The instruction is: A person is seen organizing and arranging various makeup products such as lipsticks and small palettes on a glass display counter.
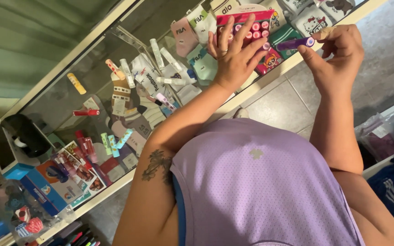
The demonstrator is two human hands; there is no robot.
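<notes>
Resting flat on red tube box (245, 23), left hand (235, 57), right hand (338, 50) pinching purple tube (292, 44) past counter edge (270, 75)

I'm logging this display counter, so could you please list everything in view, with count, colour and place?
Display box of tubes: one, red and pink, on the glass counter under the left hand.
Purple tube: one, held above the counter edge.
Loose tubes: several, white, yellow, red and green, scattered on the glass.
Folded socks: many, pink, white and green, inside the case.
Printed boxes: a few, blue and multicoloured, at the counter's near end.
Left hand: flat on the display box.
Right hand: pinching the purple tube.
</notes>
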